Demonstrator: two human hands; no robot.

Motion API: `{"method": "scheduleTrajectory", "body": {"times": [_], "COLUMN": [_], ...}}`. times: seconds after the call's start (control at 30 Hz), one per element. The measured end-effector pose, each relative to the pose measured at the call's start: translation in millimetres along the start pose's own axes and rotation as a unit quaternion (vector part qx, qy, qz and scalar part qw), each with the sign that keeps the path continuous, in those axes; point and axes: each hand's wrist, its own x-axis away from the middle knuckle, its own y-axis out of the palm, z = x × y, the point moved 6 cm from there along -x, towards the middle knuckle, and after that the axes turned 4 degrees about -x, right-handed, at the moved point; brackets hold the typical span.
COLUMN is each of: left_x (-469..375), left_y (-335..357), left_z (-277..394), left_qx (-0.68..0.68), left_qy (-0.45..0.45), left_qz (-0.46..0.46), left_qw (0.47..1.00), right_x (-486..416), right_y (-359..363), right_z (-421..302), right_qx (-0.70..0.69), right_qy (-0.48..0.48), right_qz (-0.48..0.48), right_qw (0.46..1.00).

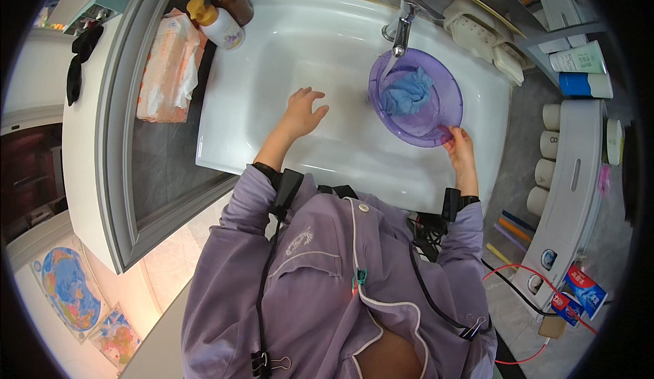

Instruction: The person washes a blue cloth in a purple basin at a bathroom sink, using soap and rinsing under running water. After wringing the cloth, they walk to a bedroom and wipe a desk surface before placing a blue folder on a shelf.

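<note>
Under the chrome faucet a translucent purple plastic basin stands tilted in the white sink. A stream of water runs from the spout into the basin. Inside it lies a crumpled light-blue cloth, which looks wet. My right hand pinches the basin's near right rim, with the thumb and fingers around the edge. My left hand hovers over the left half of the sink, fingers apart and holding nothing.
A white pump bottle, a brown pump bottle and a tissue pack stand left of the sink. Soap dishes sit at the back right. A toothbrush holder with white cups hangs at right. Cables run along my sleeves.
</note>
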Motion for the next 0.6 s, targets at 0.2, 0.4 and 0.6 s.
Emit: {"method": "scheduleTrajectory", "body": {"times": [0.2, 0.4, 0.6], "left_x": [11.0, 14.3, 20.0], "left_y": [0.6, 1.1, -9.6], "left_z": [-12.0, -23.4, -24.4], "left_qx": [-0.007, 0.044, 0.058], "left_qy": [0.009, -0.011, -0.015], "left_qz": [0.070, 0.044, 0.061], "left_qw": [0.997, 0.998, 0.996], "right_x": [-5.4, -9.0, -9.5], "right_y": [6.4, 20.8, 29.1], "right_z": [29.9, 65.7, 96.8], "right_qx": [0.008, 0.013, 0.051], "right_qy": [0.008, 0.013, 0.045], "right_qz": [-0.009, -0.022, -0.016], "right_qw": [1.000, 1.000, 0.998]}}
